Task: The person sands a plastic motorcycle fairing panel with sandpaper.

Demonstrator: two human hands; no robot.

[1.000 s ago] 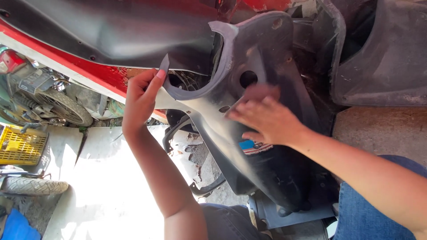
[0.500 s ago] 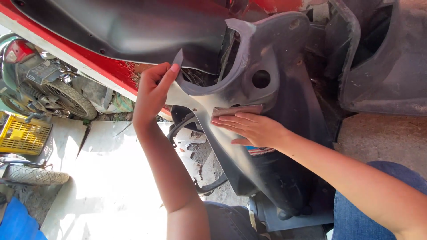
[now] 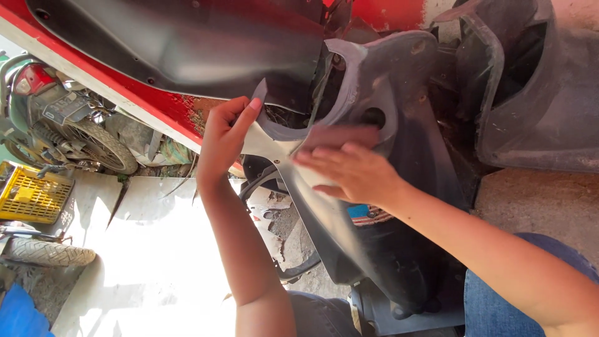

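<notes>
Hands work on a dark grey plastic scooter panel (image 3: 399, 206), seen from above by the person wearing the camera. The panel stands roughly upright in front of the person's knees, leaning toward a red scooter body (image 3: 175, 109) that crosses the top left.

The left hand (image 3: 224, 140) pinches the panel's pointed upper-left edge, thumb behind and fingers in front, steadying it. The right hand (image 3: 352, 171) lies flat and open on the panel face, pressing a reddish-brown sheet (image 3: 340, 136) against the plastic just below a round hole (image 3: 373, 117). It looks like sandpaper, though its texture cannot be made out.

Judging by the pale, dull patch (image 3: 274, 146) between the two hands, the step in hand seems to be rubbing down the surface. The next stroke would call for firm, even pressure from the flat right hand while the left hand grips the edge so the panel does not flex or slip.

Behind, at the left, sit an engine and wheel (image 3: 93, 143), a yellow crate (image 3: 31, 196) and a loose tyre (image 3: 50, 253) on sunlit concrete. A second dark panel (image 3: 536, 93) stands at the upper right.

The panel's lower end is lost in shadow near the person's jeans (image 3: 536, 281), and how it is propped cannot be told. A coloured sticker (image 3: 368, 214) is half hidden by the right wrist.
</notes>
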